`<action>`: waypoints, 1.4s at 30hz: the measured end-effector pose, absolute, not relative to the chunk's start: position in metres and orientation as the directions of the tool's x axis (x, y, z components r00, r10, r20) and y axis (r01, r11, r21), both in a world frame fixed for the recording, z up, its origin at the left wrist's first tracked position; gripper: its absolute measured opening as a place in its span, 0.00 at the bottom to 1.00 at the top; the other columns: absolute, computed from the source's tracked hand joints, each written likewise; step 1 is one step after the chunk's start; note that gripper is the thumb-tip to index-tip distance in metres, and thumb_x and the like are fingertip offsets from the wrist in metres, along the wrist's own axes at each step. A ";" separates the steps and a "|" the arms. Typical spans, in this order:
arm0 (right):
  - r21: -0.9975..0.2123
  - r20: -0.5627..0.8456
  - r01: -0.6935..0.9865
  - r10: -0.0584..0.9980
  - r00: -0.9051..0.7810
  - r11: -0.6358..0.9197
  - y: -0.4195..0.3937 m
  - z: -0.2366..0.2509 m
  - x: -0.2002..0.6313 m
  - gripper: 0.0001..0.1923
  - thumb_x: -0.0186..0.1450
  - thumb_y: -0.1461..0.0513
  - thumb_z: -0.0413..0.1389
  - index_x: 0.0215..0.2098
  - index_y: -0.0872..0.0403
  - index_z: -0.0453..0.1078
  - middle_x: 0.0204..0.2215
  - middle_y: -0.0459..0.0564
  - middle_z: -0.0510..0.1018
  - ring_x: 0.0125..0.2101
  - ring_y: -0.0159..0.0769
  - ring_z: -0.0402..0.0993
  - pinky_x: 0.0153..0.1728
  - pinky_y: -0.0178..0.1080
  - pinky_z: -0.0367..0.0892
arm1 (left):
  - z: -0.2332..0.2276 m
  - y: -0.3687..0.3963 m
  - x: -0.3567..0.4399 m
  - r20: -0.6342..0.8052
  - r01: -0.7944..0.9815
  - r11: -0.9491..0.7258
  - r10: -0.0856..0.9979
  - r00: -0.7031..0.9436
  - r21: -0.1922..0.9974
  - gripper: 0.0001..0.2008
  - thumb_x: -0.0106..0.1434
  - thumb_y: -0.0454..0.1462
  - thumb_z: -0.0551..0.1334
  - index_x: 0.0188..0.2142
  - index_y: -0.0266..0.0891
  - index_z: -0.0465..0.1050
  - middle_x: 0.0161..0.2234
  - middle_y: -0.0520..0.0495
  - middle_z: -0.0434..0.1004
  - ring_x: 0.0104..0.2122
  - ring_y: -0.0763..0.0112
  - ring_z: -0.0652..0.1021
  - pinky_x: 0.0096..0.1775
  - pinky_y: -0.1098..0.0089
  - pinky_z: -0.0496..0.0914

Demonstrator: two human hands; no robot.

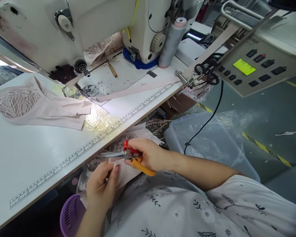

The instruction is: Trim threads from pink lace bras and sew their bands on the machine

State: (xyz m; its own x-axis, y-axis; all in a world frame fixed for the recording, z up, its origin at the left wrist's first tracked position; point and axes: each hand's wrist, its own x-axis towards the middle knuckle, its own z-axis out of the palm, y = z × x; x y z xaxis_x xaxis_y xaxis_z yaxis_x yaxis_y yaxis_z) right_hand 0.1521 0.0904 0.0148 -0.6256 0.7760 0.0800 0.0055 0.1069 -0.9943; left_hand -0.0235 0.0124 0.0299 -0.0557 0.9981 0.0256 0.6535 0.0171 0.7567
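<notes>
Left hand: here I have the left hand (102, 184), its grip pinching the fabric between thumb and fingers, just off the front edge of the worktop.
Right hand: and over here the right hand (153, 156), grip closed around the handles of the metal scissors with one red and one orange handle (143, 167).
Fabric: the pale pink, soft cloth piece (128, 173) is between the two hands, above the lap, in front of the worktop.
Blades: pointing left, right up at the cloth's top edge, close to the left fingertips; I cannot tell whether they bite into it.
Worktop: a white, smooth worktop (46, 154), with a black-marked ruler scale (88, 144) running along its front edge.
Lace: a pale pink garment piece with a patterned lace end (19, 102) lies flat on the left, its plain end near the needle area.
Machine: the large off-white sewing machine (101, 19) stands over it all, and a long pale pink strip (140, 86) stretches from its foot area to the metal guide on the right.
Below: I spot a purple perforated plastic basket (70, 214) at lower left, a translucent plastic bin (171, 133) beyond the right forearm.
</notes>
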 end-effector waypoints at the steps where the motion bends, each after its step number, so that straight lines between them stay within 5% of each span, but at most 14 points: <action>1: -0.988 0.118 0.008 0.781 -0.613 0.155 0.089 0.015 0.151 0.12 0.55 0.63 0.57 0.24 0.52 0.55 0.24 0.42 0.61 0.25 0.28 0.58 0.27 0.31 0.60 | 0.029 0.012 -0.023 0.004 0.650 0.062 0.995 -0.100 0.758 0.10 0.62 0.41 0.57 0.28 0.40 0.73 0.25 0.51 0.73 0.23 0.75 0.70 0.25 0.75 0.67; 6: -0.973 0.189 -0.001 0.804 -0.564 0.229 0.084 0.009 0.148 0.11 0.55 0.65 0.56 0.27 0.52 0.56 0.25 0.42 0.62 0.24 0.28 0.58 0.24 0.31 0.59 | 0.029 0.010 -0.021 -0.097 0.571 0.218 0.967 -0.236 0.791 0.13 0.59 0.44 0.60 0.25 0.39 0.74 0.20 0.53 0.68 0.19 0.76 0.67 0.20 0.76 0.63; 10: -0.970 0.207 -0.007 0.804 -0.557 0.244 0.083 0.007 0.149 0.10 0.56 0.64 0.56 0.27 0.52 0.56 0.25 0.42 0.62 0.23 0.27 0.57 0.24 0.31 0.58 | 0.027 0.011 -0.026 -0.151 0.533 0.224 0.972 -0.178 0.816 0.15 0.59 0.44 0.61 0.21 0.37 0.71 0.19 0.53 0.67 0.19 0.76 0.67 0.21 0.76 0.64; 13: -0.966 0.216 -0.008 0.782 -0.584 0.260 0.083 0.008 0.151 0.11 0.57 0.62 0.57 0.26 0.52 0.56 0.24 0.42 0.62 0.24 0.28 0.57 0.24 0.31 0.58 | 0.026 0.014 -0.031 -0.137 0.442 0.176 0.983 -0.119 0.880 0.12 0.58 0.41 0.63 0.41 0.40 0.74 0.30 0.49 0.75 0.27 0.72 0.75 0.29 0.73 0.71; 16: -0.962 0.216 0.000 0.760 -0.613 0.274 0.083 0.007 0.154 0.13 0.57 0.60 0.56 0.25 0.52 0.55 0.23 0.42 0.61 0.23 0.27 0.56 0.24 0.30 0.56 | 0.028 0.020 -0.037 0.041 0.396 -0.065 0.997 0.069 0.916 0.30 0.59 0.34 0.64 0.59 0.49 0.59 0.46 0.45 0.73 0.43 0.64 0.76 0.41 0.64 0.74; 20: -0.947 0.230 0.030 0.742 -0.630 0.320 0.081 0.007 0.157 0.14 0.57 0.60 0.55 0.23 0.52 0.52 0.22 0.41 0.60 0.22 0.27 0.54 0.22 0.31 0.55 | 0.039 0.029 -0.044 0.252 0.564 -0.420 0.901 0.353 0.711 0.20 0.58 0.26 0.61 0.48 0.45 0.70 0.45 0.46 0.73 0.46 0.65 0.74 0.46 0.65 0.72; 25: -0.938 0.253 0.019 0.718 -0.649 0.347 0.082 0.008 0.157 0.08 0.56 0.62 0.52 0.25 0.52 0.55 0.23 0.42 0.63 0.23 0.28 0.56 0.24 0.31 0.56 | 0.051 0.035 -0.048 0.306 0.659 -0.596 0.802 0.512 0.459 0.15 0.59 0.25 0.60 0.45 0.39 0.70 0.40 0.46 0.76 0.40 0.71 0.77 0.41 0.73 0.73; 33: -0.935 0.277 -0.024 0.688 -0.671 0.354 0.082 0.008 0.155 0.06 0.55 0.64 0.51 0.25 0.52 0.56 0.24 0.44 0.66 0.24 0.28 0.59 0.25 0.31 0.59 | 0.054 0.027 -0.041 0.128 0.656 -0.280 0.954 0.271 0.700 0.11 0.58 0.27 0.58 0.36 0.43 0.72 0.34 0.52 0.76 0.33 0.73 0.77 0.34 0.75 0.72; 42: -0.902 0.144 0.140 0.591 -0.793 0.408 0.095 -0.001 0.187 0.02 0.56 0.65 0.52 0.29 0.54 0.62 0.29 0.48 0.72 0.30 0.33 0.67 0.31 0.34 0.63 | 0.042 0.025 -0.040 0.028 0.666 -0.133 0.986 0.167 0.734 0.03 0.58 0.33 0.60 0.33 0.41 0.69 0.32 0.52 0.73 0.29 0.74 0.74 0.30 0.76 0.70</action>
